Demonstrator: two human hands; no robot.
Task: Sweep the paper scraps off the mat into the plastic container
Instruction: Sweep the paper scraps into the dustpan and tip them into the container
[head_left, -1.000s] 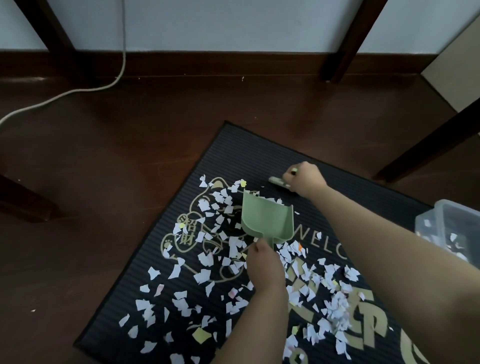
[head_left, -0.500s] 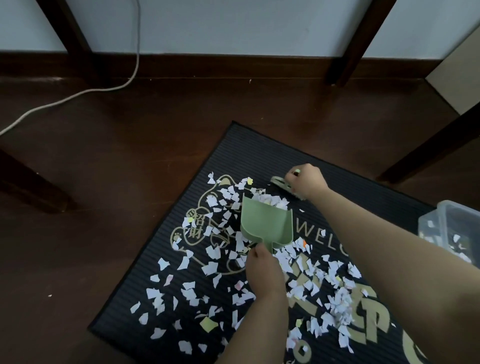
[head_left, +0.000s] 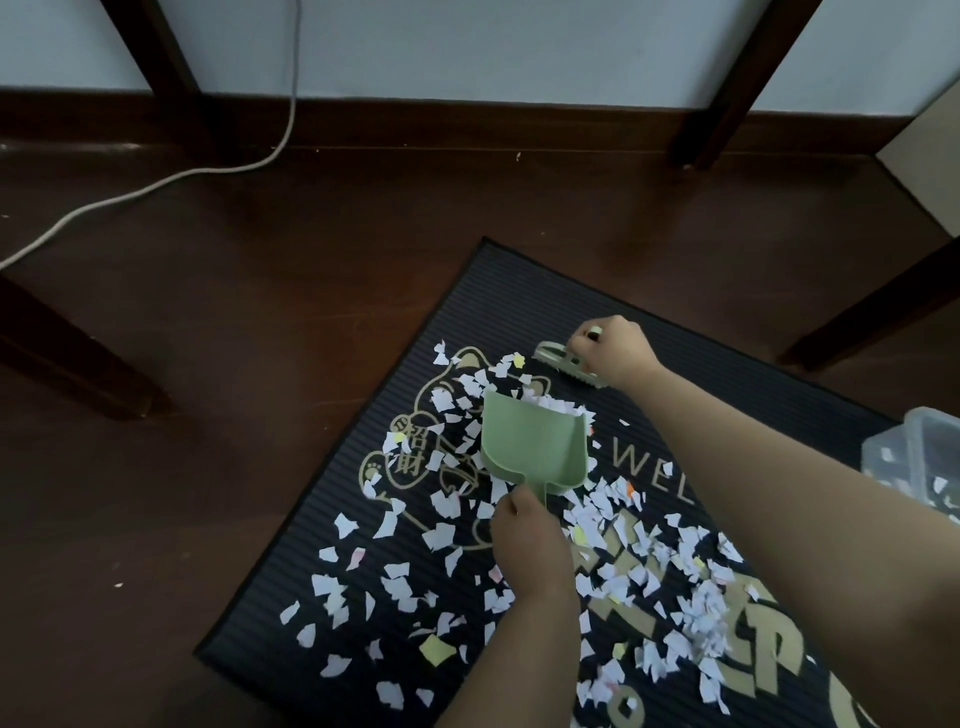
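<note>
Dark wooden floor (head_left: 260, 364) runs back to a pale wall, with table legs on both sides and a white cable (head_left: 156, 182) trailing at the far left.

From the head camera, a black ribbed mat (head_left: 519, 291) lies at an angle on the floor, one corner pointing toward the wall. Paper scraps (head_left: 400, 582) are strewn over most of its near half. The left hand (head_left: 530, 545) has its fingers curled round the short handle of a green dustpan (head_left: 535, 447). The pan's long axis runs away from the person, with its open mouth on the far side and a small heap of scraps at that mouth. The right hand (head_left: 613, 353) is closed round the handle of a small brush (head_left: 558, 364). The brush sits bristles-down on the mat just beyond the mouth and a little to its right, its length lying across the pan's axis.

The coming stroke is probably a short pull of the brush toward the person, into the pan. Scraps to the left of the mouth would need a sideways sweep. Bare mat beyond the brush gives room to draw back, while most scraps lie behind the pan, nearer the person.

The plastic container (head_left: 914, 457) stands at the right edge of view, well apart from the pan and past the right forearm. I cannot tell whether it rests on the mat or beside it. Emptying the pan would mean carrying it across that arm.
</note>
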